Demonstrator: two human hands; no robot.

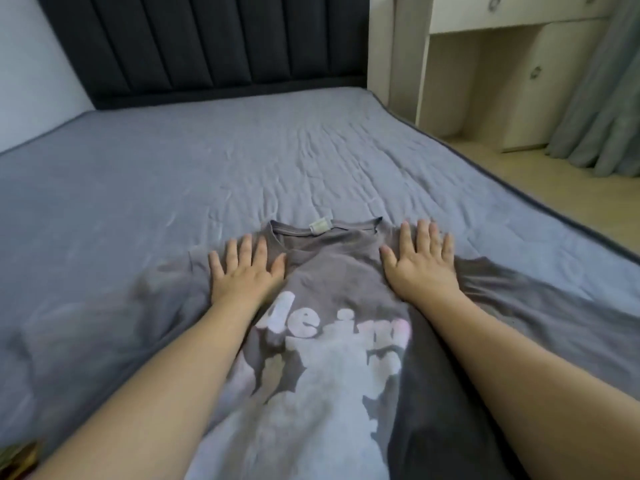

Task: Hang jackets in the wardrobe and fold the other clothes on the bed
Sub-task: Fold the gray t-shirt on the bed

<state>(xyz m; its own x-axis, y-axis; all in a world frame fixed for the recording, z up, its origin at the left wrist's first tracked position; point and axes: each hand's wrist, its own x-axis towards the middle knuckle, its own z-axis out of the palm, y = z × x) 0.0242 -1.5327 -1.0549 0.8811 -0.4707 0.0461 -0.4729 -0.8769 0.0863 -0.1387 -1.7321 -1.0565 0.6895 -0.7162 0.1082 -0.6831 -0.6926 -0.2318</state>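
Both bare forearms reach forward from the bottom of the view, over a grey cotton T-shirt with a pale pink and white print (332, 341) that lies front side up on the bed with the grey-blue quilted sheet (173, 168). Its collar, with a small white label, points toward the headboard. The left hand (246, 271) lies flat on the left shoulder of the shirt, fingers straight and a little spread, holding nothing. The right hand (420, 261) presses flat on the right shoulder in the same way, also with nothing in it. The sleeves spread out to both sides and the cloth has soft creases.

I think the shirt is light, thin and limp, so it will keep no shape and may slide a little on the sheet. A good place to pinch it is at the shoulder seams or the sleeve edges, to fold the sides inward.

Farther away stand a dark padded headboard (207, 43), a cream wooden cabinet (485, 64) and a grey-green curtain (606, 98).
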